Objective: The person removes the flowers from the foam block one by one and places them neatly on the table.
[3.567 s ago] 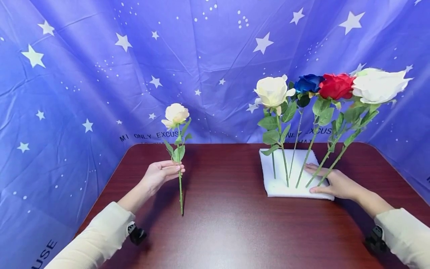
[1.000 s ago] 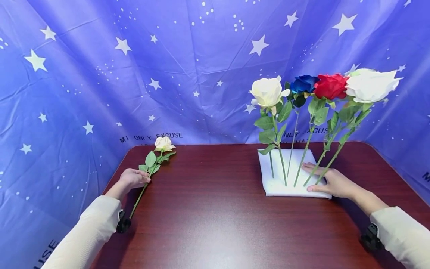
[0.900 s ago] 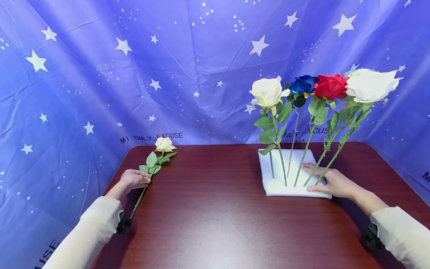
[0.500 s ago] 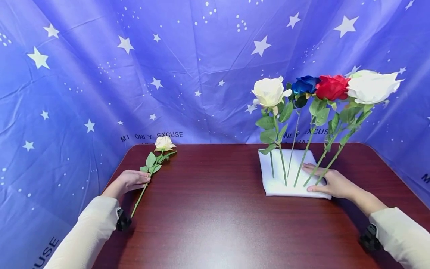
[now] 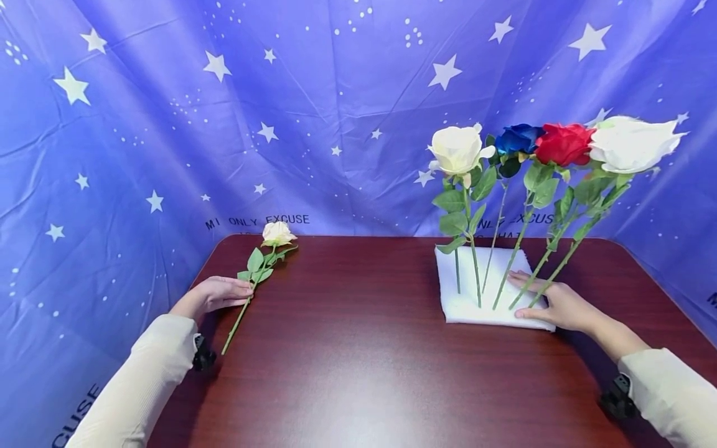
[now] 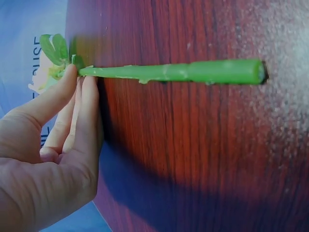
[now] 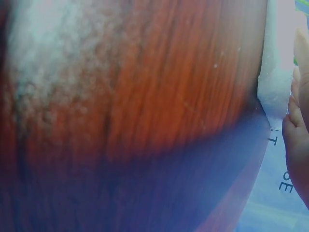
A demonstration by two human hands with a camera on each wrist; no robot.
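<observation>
A pale cream rose (image 5: 278, 234) lies slanted along the left part of the table, its bloom towards the back edge. My left hand (image 5: 218, 294) pinches its stem below the leaves, thumb on one side and fingers on the other. The bare lower stem (image 6: 169, 72) stretches away from the fingertips in the left wrist view. At the right, my right hand (image 5: 568, 306) rests on a white foam block (image 5: 460, 316), fingers and thumb spread around the nearest stems. Only part of that hand shows at the edge of the right wrist view.
Several roses stand in the foam: a cream one (image 5: 456, 149), a blue one (image 5: 518, 138), a red one (image 5: 562, 143) and a large white one (image 5: 635, 144). Their heads overhang the right hand. A blue starry cloth (image 5: 347, 93) hangs behind the dark wooden table (image 5: 358, 348).
My left hand has brought the cream rose from upright down to a slant on the table, further left. During the last second it barely moves. The right hand stays on the foam.
</observation>
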